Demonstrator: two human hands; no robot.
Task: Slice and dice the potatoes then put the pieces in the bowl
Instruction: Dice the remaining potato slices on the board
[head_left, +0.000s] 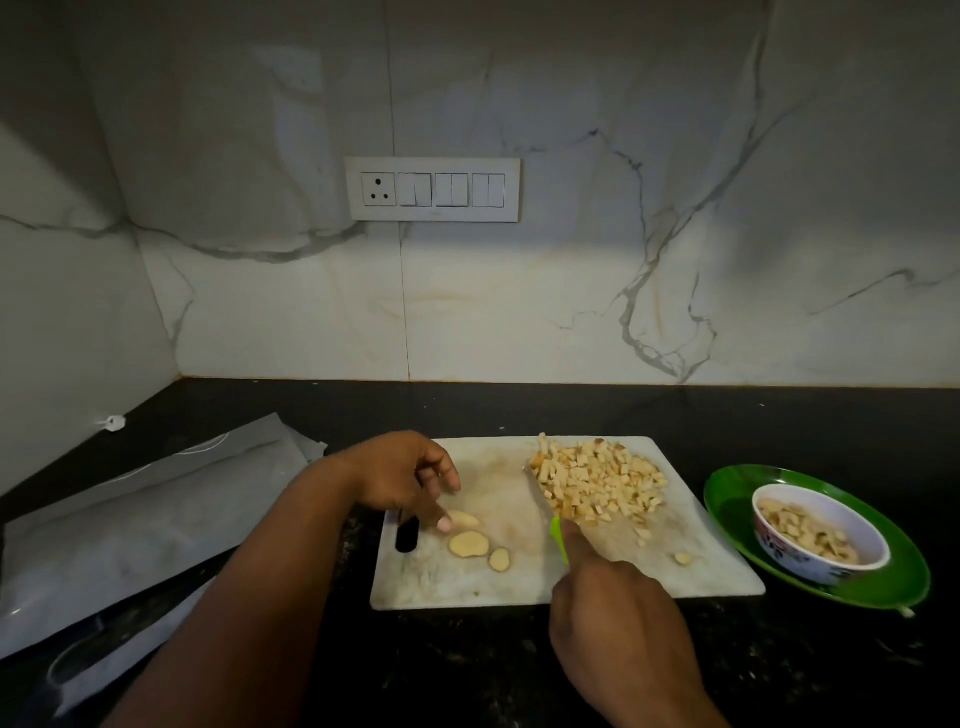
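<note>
Potato slices, pale and round, lie on the white cutting board right under the left hand's fingertips, which bend down and touch one piece. Beside the right hand's pointing finger sits a heap of diced potato. That hand grips a green-handled knife. A small bowl holding potato cubes stands on a green plate.

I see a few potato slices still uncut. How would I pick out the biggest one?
Start at the white cutting board on the black counter. Near its left end, beside the dark handle slot, three pale slices lie in a row below the left hand. The biggest slice is the round middle one, wider than the small slice to its right.
</note>
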